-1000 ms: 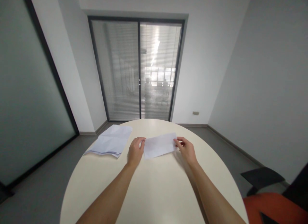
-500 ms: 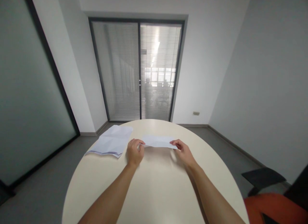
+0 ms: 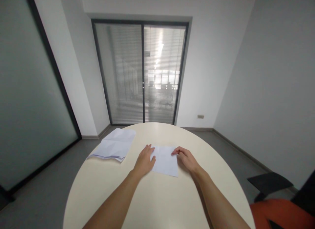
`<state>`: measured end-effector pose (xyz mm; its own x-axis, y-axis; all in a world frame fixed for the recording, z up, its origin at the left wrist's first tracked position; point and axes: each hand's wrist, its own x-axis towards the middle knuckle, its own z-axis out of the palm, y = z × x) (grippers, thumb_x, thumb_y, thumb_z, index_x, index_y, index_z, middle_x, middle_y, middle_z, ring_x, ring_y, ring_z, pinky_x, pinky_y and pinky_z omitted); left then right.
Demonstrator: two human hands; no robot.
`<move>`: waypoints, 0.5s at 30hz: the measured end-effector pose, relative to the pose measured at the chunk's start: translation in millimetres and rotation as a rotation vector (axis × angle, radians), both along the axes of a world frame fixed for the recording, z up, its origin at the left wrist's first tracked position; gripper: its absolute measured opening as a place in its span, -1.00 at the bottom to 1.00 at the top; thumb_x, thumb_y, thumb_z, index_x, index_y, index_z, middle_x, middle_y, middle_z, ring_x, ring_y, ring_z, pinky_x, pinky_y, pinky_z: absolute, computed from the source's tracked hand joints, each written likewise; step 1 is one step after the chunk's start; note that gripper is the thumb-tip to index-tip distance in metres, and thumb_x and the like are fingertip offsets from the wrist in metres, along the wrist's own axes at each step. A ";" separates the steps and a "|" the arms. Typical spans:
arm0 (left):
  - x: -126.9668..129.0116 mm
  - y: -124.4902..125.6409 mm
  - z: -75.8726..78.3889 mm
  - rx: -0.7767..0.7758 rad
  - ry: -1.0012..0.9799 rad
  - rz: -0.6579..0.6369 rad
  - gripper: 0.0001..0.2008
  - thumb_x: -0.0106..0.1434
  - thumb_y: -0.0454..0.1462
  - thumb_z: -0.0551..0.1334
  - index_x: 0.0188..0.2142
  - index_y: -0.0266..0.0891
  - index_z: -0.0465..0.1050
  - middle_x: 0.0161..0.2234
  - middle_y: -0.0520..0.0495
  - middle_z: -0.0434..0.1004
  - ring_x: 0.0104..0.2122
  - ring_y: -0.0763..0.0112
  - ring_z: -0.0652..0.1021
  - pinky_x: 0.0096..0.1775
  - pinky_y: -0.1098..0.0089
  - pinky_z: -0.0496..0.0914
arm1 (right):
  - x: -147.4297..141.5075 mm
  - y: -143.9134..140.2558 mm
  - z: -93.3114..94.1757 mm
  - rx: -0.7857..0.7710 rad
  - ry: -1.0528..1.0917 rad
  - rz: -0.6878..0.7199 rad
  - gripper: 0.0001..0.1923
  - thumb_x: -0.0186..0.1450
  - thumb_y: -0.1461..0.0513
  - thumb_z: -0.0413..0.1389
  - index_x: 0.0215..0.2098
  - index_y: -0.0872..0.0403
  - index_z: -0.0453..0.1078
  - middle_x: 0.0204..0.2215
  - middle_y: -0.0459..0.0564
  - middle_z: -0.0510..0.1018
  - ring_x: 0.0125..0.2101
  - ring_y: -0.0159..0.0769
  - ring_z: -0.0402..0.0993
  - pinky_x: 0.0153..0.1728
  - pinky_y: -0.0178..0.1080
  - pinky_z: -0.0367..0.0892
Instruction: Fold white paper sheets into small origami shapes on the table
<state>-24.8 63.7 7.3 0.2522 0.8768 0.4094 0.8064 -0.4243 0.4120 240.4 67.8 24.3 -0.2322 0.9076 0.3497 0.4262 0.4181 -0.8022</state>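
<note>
A white sheet of paper (image 3: pixel 165 161) lies flat near the middle of the round cream table (image 3: pixel 157 202). My left hand (image 3: pixel 144 161) rests palm down on the sheet's left edge, fingers spread. My right hand (image 3: pixel 185 157) is at the sheet's top right corner, with its fingertips pinched on that edge. A small stack of creased white papers (image 3: pixel 113 146) lies at the table's far left edge, apart from both hands.
An orange and black chair (image 3: pixel 283 209) stands at the lower right, beside the table. A glass sliding door with blinds (image 3: pixel 142 73) is straight ahead, and a frosted glass wall (image 3: pixel 27 91) runs along the left. Grey floor surrounds the table.
The sheet was held up off the table by both hands and turned edge-on; now it lies flat, nearer to me. My left hand has opened and pressed down on it.
</note>
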 end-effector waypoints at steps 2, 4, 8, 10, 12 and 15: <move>3.9 -4.2 -3.0 -0.097 0.109 -0.018 -0.51 0.33 -0.24 0.10 0.24 -0.30 0.28 0.32 -0.24 0.19 0.32 0.14 0.20 0.29 0.12 0.11 | 0.7 -0.4 2.6 0.033 -0.095 -0.095 -0.67 0.28 0.21 -0.11 -0.21 0.07 0.48 -0.22 0.04 0.61 -0.14 -0.16 0.51 0.01 -0.09 0.33; 9.7 -10.7 -2.3 -0.123 0.173 0.022 -0.50 0.35 -0.21 0.07 0.24 -0.32 0.28 0.30 -0.27 0.23 0.29 0.10 0.24 0.27 0.10 0.13 | -4.0 -1.9 5.9 0.082 -0.200 -0.189 -0.64 0.31 0.18 -0.09 -0.10 0.09 0.47 -0.11 0.10 0.59 -0.04 -0.11 0.47 0.08 -0.05 0.29; 24.2 -24.9 3.1 -0.049 0.217 0.093 -0.58 0.34 -0.17 0.09 0.13 -0.25 0.40 0.22 -0.25 0.35 0.21 0.07 0.33 0.19 0.08 0.21 | -30.8 -11.7 9.6 0.152 -0.307 -0.129 -0.55 0.41 0.09 -0.11 0.11 0.09 0.40 0.11 0.15 0.48 0.16 -0.11 0.34 0.22 -0.04 0.15; 28.7 -29.1 4.8 -0.021 0.208 0.098 -0.62 0.33 -0.15 0.11 0.07 -0.21 0.43 0.14 -0.22 0.42 0.14 0.09 0.38 0.14 0.11 0.26 | -47.0 -19.0 7.3 0.102 -0.323 -0.014 -0.46 0.45 0.01 -0.16 0.25 0.08 0.28 0.21 0.13 0.40 0.20 -0.16 0.30 0.26 -0.07 0.11; 29.6 -29.9 5.1 -0.008 0.197 0.114 -0.66 0.32 -0.18 0.11 0.03 -0.19 0.45 0.08 -0.20 0.46 0.10 0.11 0.40 0.10 0.12 0.29 | -59.7 -25.3 3.3 0.044 -0.373 0.064 -0.37 0.46 -0.04 -0.23 0.34 0.13 0.16 0.30 0.13 0.27 0.28 -0.17 0.18 0.31 -0.08 0.03; 26.6 -26.0 2.5 -0.008 0.180 0.108 -0.66 0.33 -0.23 0.09 0.06 -0.19 0.44 0.09 -0.18 0.45 0.10 0.14 0.40 0.11 0.15 0.29 | -68.4 -29.4 -1.0 -0.048 -0.526 0.082 -0.32 0.47 -0.06 -0.32 0.38 0.17 0.08 0.36 0.13 0.13 0.36 -0.12 -0.01 0.35 0.00 -0.12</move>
